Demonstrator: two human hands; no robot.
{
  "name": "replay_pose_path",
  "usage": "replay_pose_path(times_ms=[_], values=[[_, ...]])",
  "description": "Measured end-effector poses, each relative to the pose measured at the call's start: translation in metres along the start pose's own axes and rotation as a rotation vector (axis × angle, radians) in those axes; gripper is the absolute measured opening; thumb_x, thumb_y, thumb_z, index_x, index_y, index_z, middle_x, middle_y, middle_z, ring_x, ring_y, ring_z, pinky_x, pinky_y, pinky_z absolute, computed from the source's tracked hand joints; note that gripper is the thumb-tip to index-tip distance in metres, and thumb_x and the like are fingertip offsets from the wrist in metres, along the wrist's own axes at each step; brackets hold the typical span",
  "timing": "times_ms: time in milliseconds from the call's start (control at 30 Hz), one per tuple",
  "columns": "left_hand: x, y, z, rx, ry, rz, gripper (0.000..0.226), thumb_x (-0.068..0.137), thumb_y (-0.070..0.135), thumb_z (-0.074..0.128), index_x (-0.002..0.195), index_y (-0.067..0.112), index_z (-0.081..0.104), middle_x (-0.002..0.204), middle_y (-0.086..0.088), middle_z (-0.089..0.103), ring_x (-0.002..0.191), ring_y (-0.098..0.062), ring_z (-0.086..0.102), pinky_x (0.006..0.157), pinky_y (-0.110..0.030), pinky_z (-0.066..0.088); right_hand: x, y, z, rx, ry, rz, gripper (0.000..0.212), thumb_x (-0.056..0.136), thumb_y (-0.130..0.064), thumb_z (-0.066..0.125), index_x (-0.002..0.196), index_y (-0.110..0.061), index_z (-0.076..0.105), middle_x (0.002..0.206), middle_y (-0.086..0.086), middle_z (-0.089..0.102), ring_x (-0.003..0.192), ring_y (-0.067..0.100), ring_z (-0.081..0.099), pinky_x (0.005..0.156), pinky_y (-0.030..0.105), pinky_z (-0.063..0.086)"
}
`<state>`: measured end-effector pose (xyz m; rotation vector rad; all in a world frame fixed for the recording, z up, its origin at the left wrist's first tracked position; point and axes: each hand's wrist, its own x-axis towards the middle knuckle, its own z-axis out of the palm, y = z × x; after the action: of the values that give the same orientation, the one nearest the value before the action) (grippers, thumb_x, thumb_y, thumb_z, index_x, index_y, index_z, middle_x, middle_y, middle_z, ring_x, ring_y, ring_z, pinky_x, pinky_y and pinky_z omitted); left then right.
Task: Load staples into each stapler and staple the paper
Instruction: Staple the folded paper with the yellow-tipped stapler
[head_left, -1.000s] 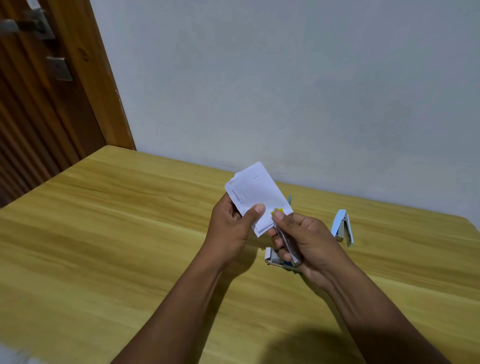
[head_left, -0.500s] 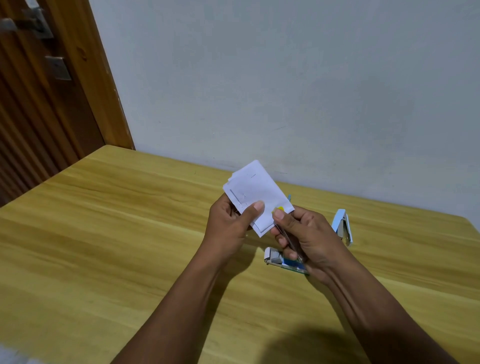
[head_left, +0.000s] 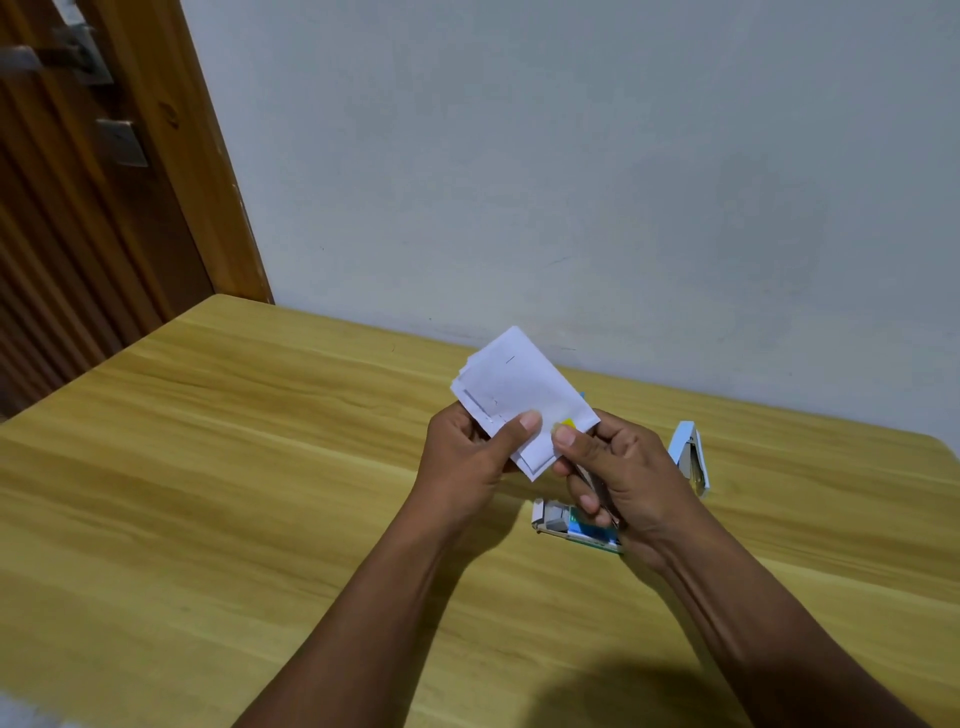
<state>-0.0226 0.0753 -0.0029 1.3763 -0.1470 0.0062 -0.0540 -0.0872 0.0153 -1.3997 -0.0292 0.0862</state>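
Pinching paper (head_left: 511, 387), prob. light & floppy, by lower edge w/ L hand (head_left: 467, 460); gripping small stapler (head_left: 596, 487) w/ R hand (head_left: 626, 467).

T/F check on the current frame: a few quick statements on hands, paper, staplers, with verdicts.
1. The left hand holds the paper. True.
2. The paper lies flat on the table. False: it is held up above the table.
3. The right hand grips a yellow-tipped stapler at the paper's edge. True.
4. The light blue stapler is in the left hand. False: it sits on the table, right of both hands, with neither hand on it.
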Motion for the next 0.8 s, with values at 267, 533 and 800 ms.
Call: replay_pose_path(times_ms=[267, 533, 800], values=[[0.012, -0.001, -0.011, -0.103, 0.267, -0.051, 0.012, 0.089, 0.014, 0.074, 0.100, 0.017, 0.072, 0.101, -0.009, 0.077, 0.087, -0.023, 0.073, 0.068, -0.036, 0.059, -0.005, -0.015, -0.016, -0.213, 0.097, 0.082, 0.030, 0.089, -0.037, 0.070, 0.092, -0.008, 0.063, 0.065, 0.003, 0.053, 0.047, 0.016, 0.039, 0.044, 0.023, 0.034], [0.009, -0.009, -0.017, 0.255, 0.398, -0.147, 0.061, 0.069, 0.037, 0.081, 0.117, 0.024, 0.046, 0.108, -0.002, 0.069, 0.096, -0.031, 0.070, 0.080, -0.046, 0.058, 0.045, -0.020, -0.049, -1.080, 0.339, 0.175, 0.042, 0.087, -0.033, 0.070, 0.121, -0.013, 0.054, 0.104, 0.012, 0.064, 0.093, 0.035, 0.064, 0.076, 0.037, 0.051], [0.001, -0.005, -0.013, 0.449, 0.377, -0.100, 0.067, 0.085, 0.020, 0.077, 0.134, 0.019, 0.031, 0.111, 0.003, 0.048, 0.095, -0.017, 0.049, 0.067, -0.023, 0.037, 0.057, -0.001, -0.046, -1.435, 0.416, 0.125, 0.027, 0.084, -0.038, 0.065, 0.103, -0.020, 0.058, 0.107, 0.009, 0.065, 0.097, 0.033, 0.059, 0.070, 0.033, 0.044]])
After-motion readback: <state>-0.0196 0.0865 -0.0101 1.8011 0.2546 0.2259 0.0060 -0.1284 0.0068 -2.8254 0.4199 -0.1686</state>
